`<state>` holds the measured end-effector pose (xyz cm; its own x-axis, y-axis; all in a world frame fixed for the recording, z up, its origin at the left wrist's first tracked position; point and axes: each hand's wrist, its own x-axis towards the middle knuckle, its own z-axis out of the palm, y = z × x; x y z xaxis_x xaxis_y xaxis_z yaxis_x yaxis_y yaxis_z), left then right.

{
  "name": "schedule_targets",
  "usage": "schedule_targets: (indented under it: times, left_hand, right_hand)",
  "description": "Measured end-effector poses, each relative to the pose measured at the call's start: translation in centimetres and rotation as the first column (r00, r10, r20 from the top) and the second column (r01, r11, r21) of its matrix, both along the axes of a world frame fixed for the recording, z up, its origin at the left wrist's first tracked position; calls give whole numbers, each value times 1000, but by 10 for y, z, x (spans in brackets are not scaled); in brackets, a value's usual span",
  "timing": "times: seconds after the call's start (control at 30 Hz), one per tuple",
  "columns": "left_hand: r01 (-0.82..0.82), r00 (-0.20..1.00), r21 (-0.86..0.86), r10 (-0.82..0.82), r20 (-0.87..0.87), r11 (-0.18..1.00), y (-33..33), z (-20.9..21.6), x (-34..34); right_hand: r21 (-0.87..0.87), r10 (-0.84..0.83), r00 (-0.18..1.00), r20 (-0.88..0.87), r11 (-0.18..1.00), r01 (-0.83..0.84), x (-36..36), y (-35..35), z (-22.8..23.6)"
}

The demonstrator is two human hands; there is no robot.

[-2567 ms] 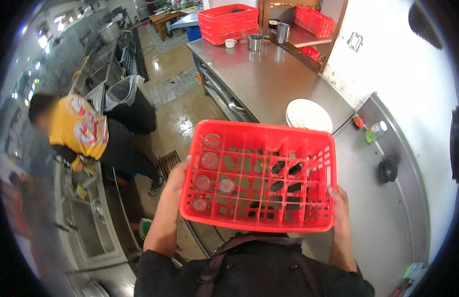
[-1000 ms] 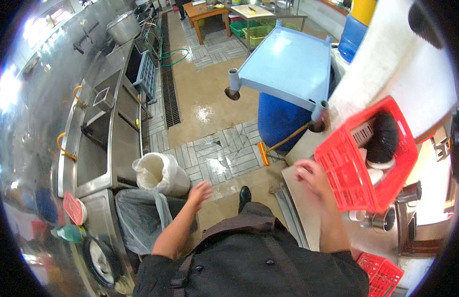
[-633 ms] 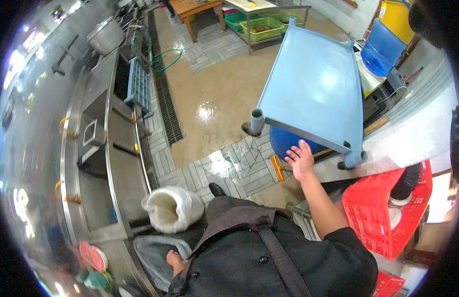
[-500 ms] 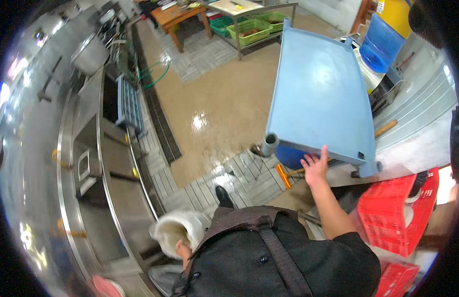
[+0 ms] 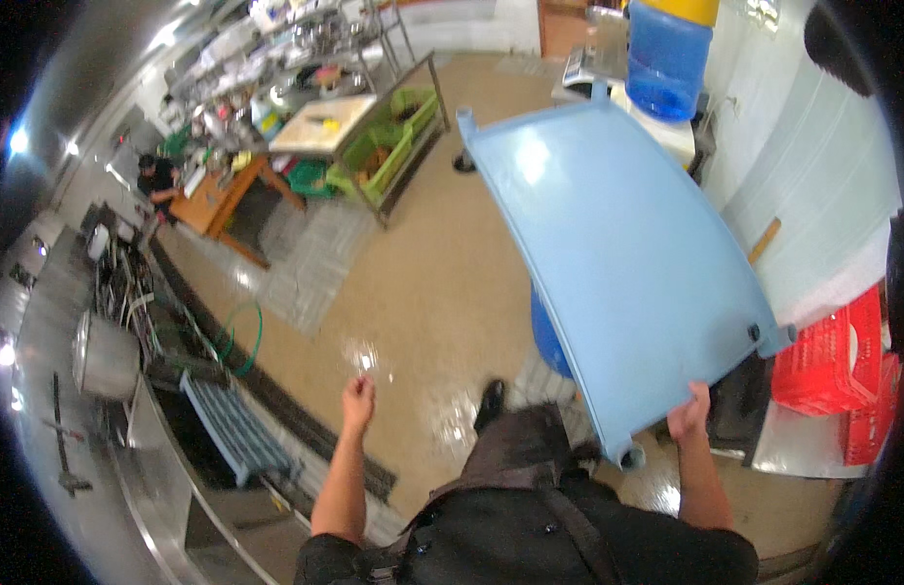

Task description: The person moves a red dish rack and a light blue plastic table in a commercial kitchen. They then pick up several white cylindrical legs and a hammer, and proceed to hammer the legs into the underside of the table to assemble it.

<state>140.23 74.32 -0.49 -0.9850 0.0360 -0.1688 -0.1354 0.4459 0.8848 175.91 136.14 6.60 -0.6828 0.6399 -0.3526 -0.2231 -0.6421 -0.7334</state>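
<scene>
A light blue plastic cart (image 5: 608, 253) with hollow corner posts stands in front of me to the right, its smooth flat top facing up. On the near edge of that top, close to the front corner post, my right hand (image 5: 690, 411) has its fingers curled. My left hand (image 5: 358, 398) is raised over the wet floor, fingers bent in and nothing visible in them. Below the cart's left side, part of a blue tub (image 5: 549, 333) shows; the rest is hidden.
Red plastic crates (image 5: 830, 363) stand to the right. At the left are a steel counter (image 5: 164, 468), a blue slatted rack (image 5: 232, 429) and a large pot (image 5: 106, 356). Green baskets (image 5: 374, 161) sit under a metal table. A person (image 5: 159, 180) works at a wooden table (image 5: 218, 200).
My right hand has gone from spread fingers beside the cart to holding its near edge. The left has lifted away from a white bucket, now out of view. The view has swung left.
</scene>
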Motion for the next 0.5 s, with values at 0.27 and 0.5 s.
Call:
schedule_targets:
  times: [0.27,0.5]
  left_hand:
    - [453,808,202,-496,318,868,148,36,-138]
    - [810,504,-64,-747,-434,583,388,150,-386]
  right_hand:
    - [-82,-103,972,213,989,122,-53,-7,26]
    - [81,-339,843,417,938,337,-53,-35,20]
